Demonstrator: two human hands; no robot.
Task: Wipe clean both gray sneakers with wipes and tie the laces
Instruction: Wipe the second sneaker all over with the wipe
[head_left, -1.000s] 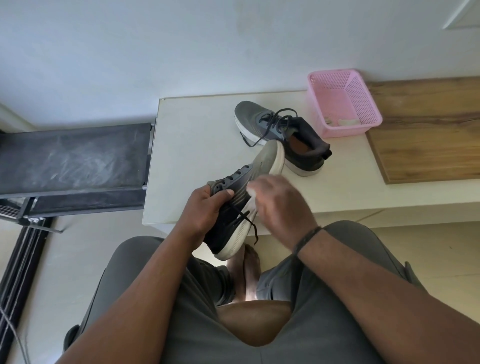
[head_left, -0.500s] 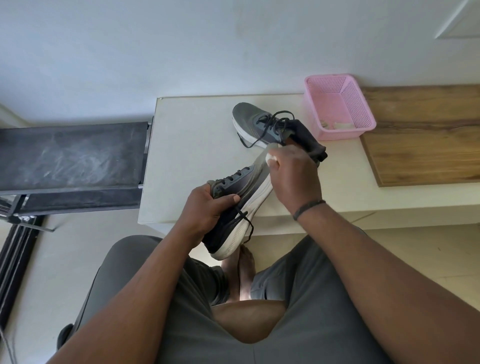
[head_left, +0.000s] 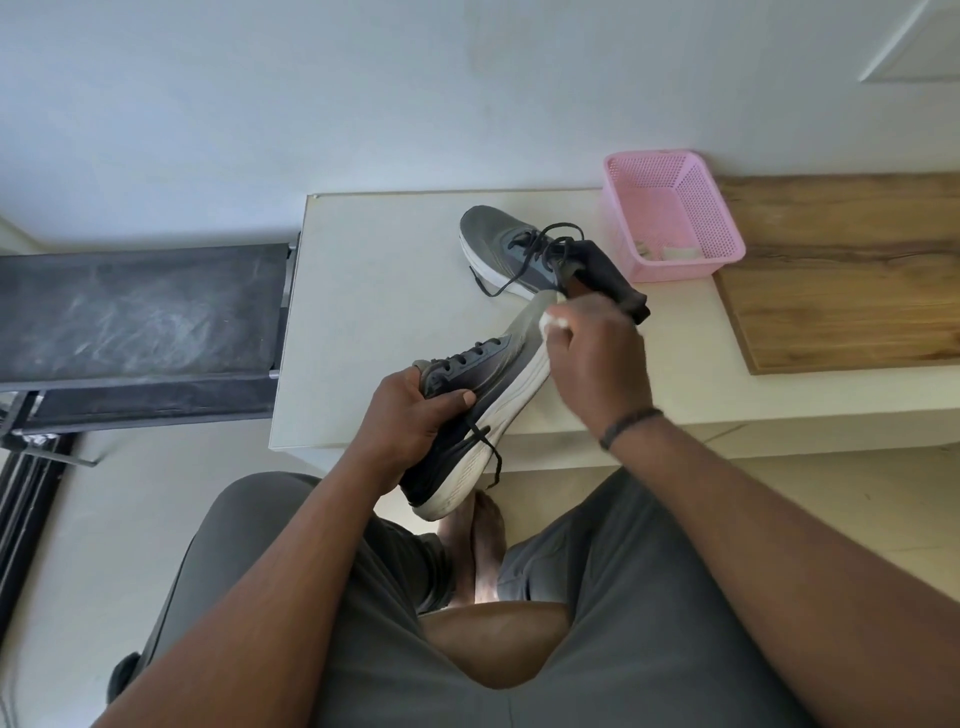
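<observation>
Left hand (head_left: 410, 415) grips the heel end of sneaker 1 (head_left: 483, 395), held tilted over the near tabletop (head_left: 374, 291) edge. Right hand (head_left: 597, 364) pinches a white wipe (head_left: 551, 323) against its toe. Sneaker 2 (head_left: 519, 254) lies on the tabletop, laces loose, just beside the pink basket (head_left: 670, 208).

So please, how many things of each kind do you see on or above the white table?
Gray sneakers: 2, one held, one on the table
Wipe: 1, in the right hand
Pink basket: 1
Wooden board: 1
Total: 5
</observation>
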